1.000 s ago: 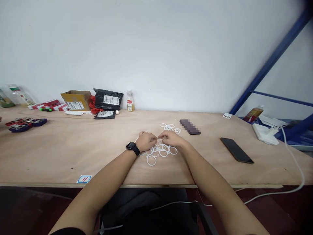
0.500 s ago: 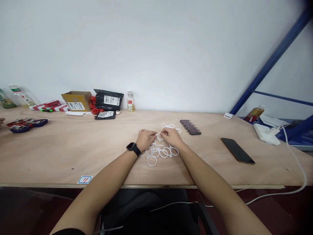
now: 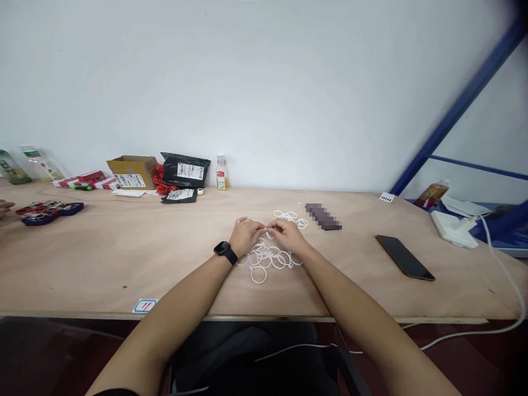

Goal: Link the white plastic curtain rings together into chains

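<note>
My left hand (image 3: pixel 246 235), with a black watch (image 3: pixel 225 250) on its wrist, and my right hand (image 3: pixel 287 234) meet fingertip to fingertip over the table. Between them they pinch a small white plastic ring (image 3: pixel 270 236), much like a curtain ring, mostly covered by the fingers. Just below the hands lies a loose heap of similar white rings (image 3: pixel 270 256), each with a small eyelet or knob. One ring (image 3: pixel 258 274) sits at the heap's near edge. Beyond my right hand, a smaller group of white rings (image 3: pixel 291 215) rests on the wood.
A phone (image 3: pixel 405 257) and a blurred-out dark item (image 3: pixel 324 216) lie to the right. A white cable (image 3: pixel 501 275) hangs over the table edge. Along the wall stand a cardboard box (image 3: pixel 134 171), a black parcel (image 3: pixel 186 169) and a bottle (image 3: pixel 221 173). Another person's hand (image 3: pixel 5 207) shows far left.
My fingertips have drawn closer together around the ring, which is now more hidden. The whole view has shifted slightly.
</note>
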The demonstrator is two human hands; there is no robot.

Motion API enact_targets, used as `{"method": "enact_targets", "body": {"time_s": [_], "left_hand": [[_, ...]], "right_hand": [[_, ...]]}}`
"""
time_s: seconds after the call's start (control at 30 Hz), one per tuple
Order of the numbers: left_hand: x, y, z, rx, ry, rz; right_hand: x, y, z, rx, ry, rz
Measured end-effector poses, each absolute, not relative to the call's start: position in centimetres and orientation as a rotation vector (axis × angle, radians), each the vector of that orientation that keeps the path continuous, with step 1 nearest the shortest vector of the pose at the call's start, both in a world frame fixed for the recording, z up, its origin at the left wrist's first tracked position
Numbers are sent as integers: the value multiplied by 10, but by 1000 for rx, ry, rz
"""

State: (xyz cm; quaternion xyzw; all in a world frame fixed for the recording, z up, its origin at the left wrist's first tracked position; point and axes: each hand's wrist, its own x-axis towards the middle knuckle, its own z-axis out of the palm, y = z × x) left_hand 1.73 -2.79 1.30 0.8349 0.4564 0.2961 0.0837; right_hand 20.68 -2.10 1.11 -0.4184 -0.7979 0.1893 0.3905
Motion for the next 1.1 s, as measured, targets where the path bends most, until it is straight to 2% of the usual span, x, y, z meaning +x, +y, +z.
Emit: {"method": "enact_targets", "body": {"time_s": [0.2, 0.43, 0.57, 0.77, 0.93, 1.1], "left_hand": [[18, -26, 11, 2524, 1285, 966], [26, -24, 10, 2366, 1451, 1090], [15, -20, 12, 2348, 1468, 984], [4, -19, 15, 2390, 1548, 756], [8, -22, 10, 2438, 1588, 514], [9, -21, 8, 2407, 1595, 595]], "right_hand": [[203, -26, 17, -1086, -2029, 488], [204, -20, 8, -1063, -1937, 616], [205, -17, 5, -1126, -2043, 428], [231, 0, 3, -1449, -2000, 85], [236, 3, 0, -1435, -2004, 263], [213, -13, 3, -1166, -2186, 400]]}}
